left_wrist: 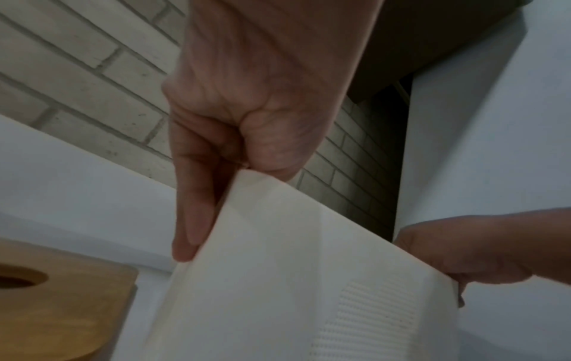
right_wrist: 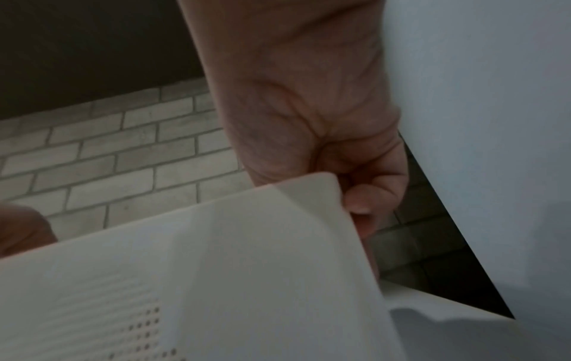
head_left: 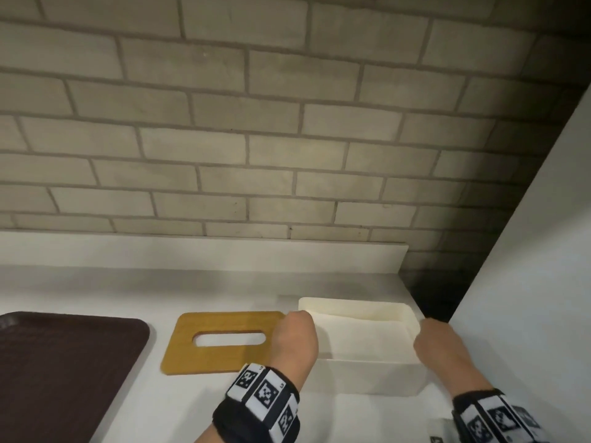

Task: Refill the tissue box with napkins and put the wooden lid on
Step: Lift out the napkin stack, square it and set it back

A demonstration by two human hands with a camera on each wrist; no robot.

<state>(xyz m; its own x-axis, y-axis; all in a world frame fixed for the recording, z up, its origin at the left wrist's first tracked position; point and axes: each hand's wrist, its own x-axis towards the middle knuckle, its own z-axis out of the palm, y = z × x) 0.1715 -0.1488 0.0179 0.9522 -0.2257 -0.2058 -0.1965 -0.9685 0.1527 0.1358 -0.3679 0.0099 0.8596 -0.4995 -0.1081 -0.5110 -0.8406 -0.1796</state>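
The white tissue box point(head_left: 367, 375) stands open-topped on the white counter, near its right end. My left hand point(head_left: 297, 337) grips the box's left end, thumb over the rim and fingers point(left_wrist: 188, 219) down the outside. My right hand point(head_left: 431, 340) grips the right end point(right_wrist: 361, 195) the same way. In the wrist views the box wall point(left_wrist: 278, 268) point(right_wrist: 216, 256) shows a dotted texture. Inside is a flat white surface; I cannot tell whether it is napkins. The wooden lid point(head_left: 224, 356) point(left_wrist: 61, 305), with an oval slot, lies flat just left of the box.
A dark brown tray point(head_left: 64, 372) lies at the counter's left. A tall white panel point(head_left: 527, 251) rises close beside my right hand, with a dark gap point(head_left: 431, 292) behind the box. A white ledge point(head_left: 192, 251) and a brick wall back the counter.
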